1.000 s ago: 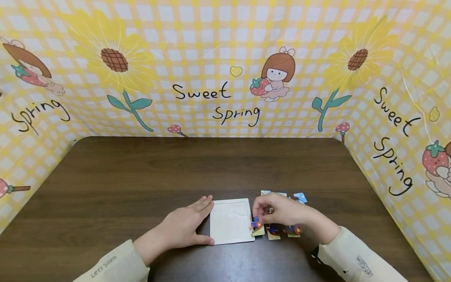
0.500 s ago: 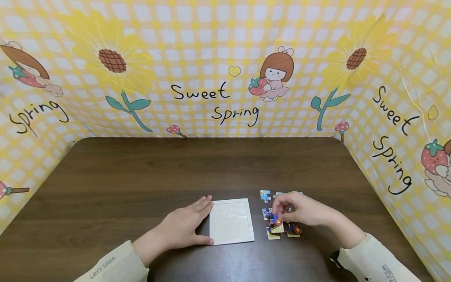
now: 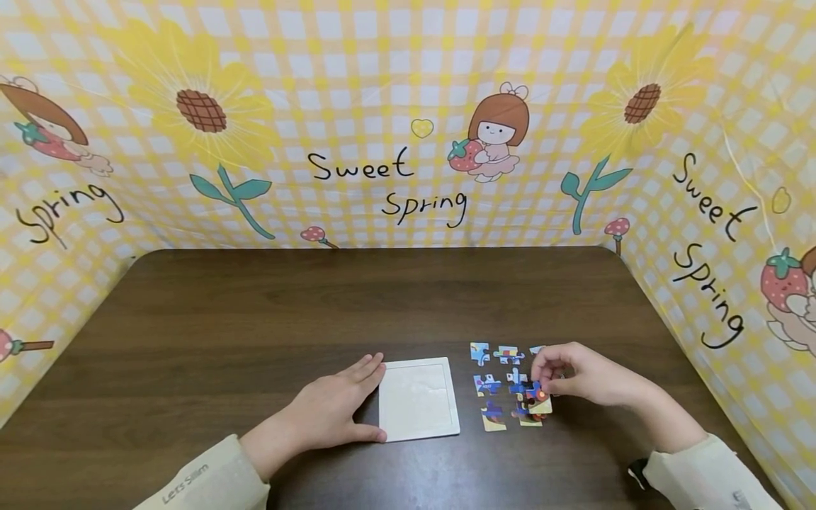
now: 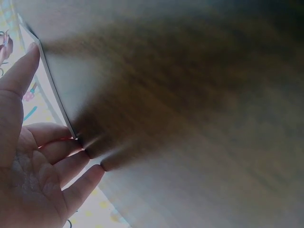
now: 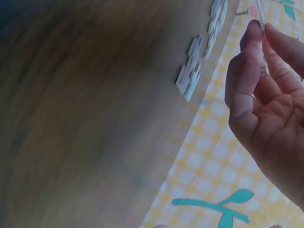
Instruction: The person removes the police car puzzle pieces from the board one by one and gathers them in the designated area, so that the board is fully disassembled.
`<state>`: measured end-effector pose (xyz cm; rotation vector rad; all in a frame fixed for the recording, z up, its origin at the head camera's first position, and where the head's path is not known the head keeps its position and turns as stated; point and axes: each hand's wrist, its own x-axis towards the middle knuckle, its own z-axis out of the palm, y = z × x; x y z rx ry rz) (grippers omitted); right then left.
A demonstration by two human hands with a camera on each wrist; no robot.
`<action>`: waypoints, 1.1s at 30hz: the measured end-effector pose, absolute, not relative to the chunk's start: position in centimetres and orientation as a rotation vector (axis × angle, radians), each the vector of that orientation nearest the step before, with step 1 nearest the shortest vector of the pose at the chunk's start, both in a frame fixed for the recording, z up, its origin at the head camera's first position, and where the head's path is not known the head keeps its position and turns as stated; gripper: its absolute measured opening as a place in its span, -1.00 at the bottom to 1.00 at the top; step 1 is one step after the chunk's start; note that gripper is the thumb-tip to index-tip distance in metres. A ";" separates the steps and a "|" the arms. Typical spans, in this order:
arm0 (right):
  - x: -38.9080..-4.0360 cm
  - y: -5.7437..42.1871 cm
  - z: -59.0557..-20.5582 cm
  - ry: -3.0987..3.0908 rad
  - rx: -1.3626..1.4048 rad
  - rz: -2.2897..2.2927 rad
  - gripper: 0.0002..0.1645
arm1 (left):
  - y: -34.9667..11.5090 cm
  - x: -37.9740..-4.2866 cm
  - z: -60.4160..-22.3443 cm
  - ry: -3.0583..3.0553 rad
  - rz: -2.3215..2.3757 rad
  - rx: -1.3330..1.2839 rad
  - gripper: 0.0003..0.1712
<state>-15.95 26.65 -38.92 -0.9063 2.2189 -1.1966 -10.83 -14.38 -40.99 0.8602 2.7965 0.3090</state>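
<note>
My left hand (image 3: 328,407) rests at the left edge of a square white puzzle tray (image 3: 418,400), thumb and fingers straight and spread along its side. In the left wrist view, the thumb and fingertips touch the tray's thin edge (image 4: 53,88). Over the right side of the loose pieces, my right hand (image 3: 583,372) pinches a puzzle piece (image 3: 542,402) with red, blue and yellow print between thumb and index finger. That piece appears edge-on in the right wrist view, and it overlaps other pieces in the head view.
Several puzzle pieces lie in rough rows right of the tray, among them a light-blue corner piece (image 3: 479,353), a piece with coloured blocks (image 3: 508,354) and a sandy one (image 3: 493,418). A yellow checked cloth (image 3: 363,92) stands behind the brown table (image 3: 287,304).
My right hand has carried the pinched puzzle piece rightward, from beside the tray across to the right side of the loose pieces, uncovering several of them. The left hand and tray have stayed put.
</note>
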 end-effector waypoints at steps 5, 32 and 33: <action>-15.8 27.9 -38.9 2.205 -0.920 -1.192 -0.96 | -14.4 -10.9 -41.0 2.797 0.302 0.857 0.12; -15.8 30.7 -39.6 2.262 -0.796 -1.068 -0.93 | -14.8 -10.9 -41.0 2.751 0.390 0.874 0.04; -15.9 30.8 -39.5 2.298 -0.782 -1.050 -0.93 | -14.9 -11.0 -40.9 2.743 0.413 0.872 0.02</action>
